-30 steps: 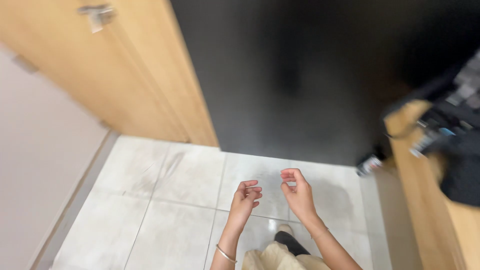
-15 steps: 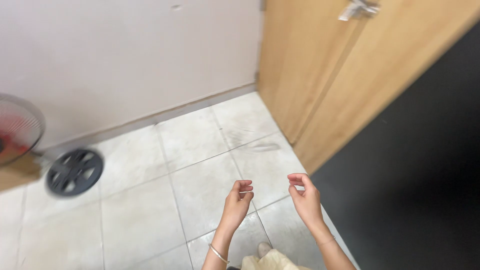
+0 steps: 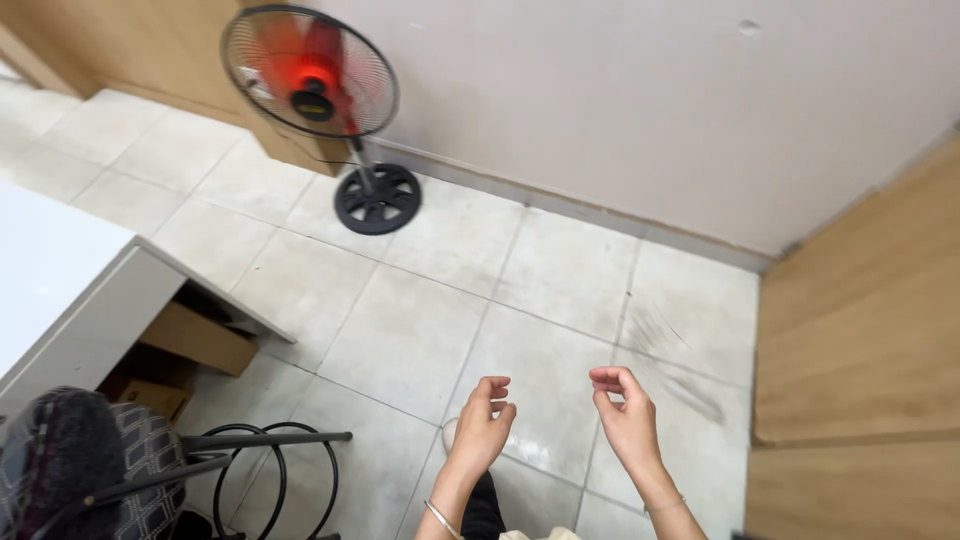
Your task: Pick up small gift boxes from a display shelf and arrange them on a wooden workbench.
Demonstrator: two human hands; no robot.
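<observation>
Looking down from the head camera, the left hand (image 3: 485,420) and right hand (image 3: 625,420) hover side by side, apart, above the pale floor tiles (image 3: 400,330). Both have fingers loosely curled with nothing visibly gripped, though a thin thread between them would be too fine to make out. At eleven o'clock a red fan (image 3: 310,75) stands by the wall, probably for airflow. At eight o'clock a white desk (image 3: 90,300) hides cardboard boxes (image 3: 195,340); a chair (image 3: 80,465) is cut off.

Probably a home room: tiled floor (image 3: 420,330), standing fan (image 3: 310,80), wooden door (image 3: 860,340).
</observation>
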